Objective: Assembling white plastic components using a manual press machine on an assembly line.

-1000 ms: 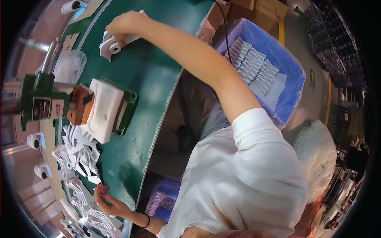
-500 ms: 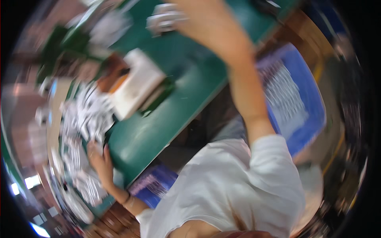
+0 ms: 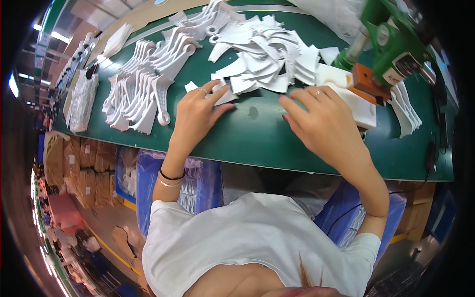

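2 hands, 1 green press (image 3: pixel 396 47) upper right, 2 lined blue bins (image 3: pixel 210 180) lower left and lower right, 1 loose pile of white curved plastic parts (image 3: pixel 267 57) upper centre, too overlapped to count. Left hand (image 3: pixel 192 115) left of centre, palm down, fingers bent, thumb apart, touching one white part (image 3: pixel 226 97) at the pile's lower left; can't tell if pinched. Right hand (image 3: pixel 329 123) right of centre, palm down, fingers half-curled, spread, nothing visible in grip. Parts: thin, smooth, blade-like.

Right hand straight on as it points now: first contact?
Probably the near edge of the pile of white parts, just ahead of the right hand; depth is hard to judge from one view.
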Available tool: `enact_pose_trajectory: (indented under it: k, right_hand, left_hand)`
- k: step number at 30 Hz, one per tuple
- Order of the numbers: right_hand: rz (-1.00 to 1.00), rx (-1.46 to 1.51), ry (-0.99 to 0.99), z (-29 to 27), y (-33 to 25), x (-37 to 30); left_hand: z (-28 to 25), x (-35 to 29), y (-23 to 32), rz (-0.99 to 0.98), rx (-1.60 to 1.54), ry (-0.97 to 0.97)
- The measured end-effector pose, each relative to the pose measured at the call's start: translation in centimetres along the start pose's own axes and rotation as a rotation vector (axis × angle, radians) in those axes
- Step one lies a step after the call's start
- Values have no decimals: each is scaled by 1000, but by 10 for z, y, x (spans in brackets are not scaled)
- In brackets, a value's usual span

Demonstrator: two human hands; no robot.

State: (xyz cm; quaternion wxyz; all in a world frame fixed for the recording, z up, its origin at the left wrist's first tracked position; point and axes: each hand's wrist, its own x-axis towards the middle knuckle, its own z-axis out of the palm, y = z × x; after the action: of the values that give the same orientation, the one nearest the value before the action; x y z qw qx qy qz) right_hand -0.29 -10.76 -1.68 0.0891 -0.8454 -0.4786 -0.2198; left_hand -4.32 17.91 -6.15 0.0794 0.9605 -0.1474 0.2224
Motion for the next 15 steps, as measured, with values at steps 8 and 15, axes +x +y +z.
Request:
enact_pose_trajectory:
  k: [8,15]
  right_hand:
    - [-45,9,2,76,-23,71]
    - [132,5,17,94,-36,83]
  left_hand:
    - [-20,18,-67,-63,48,313]
    - [6,96,-122,-14,190,190]
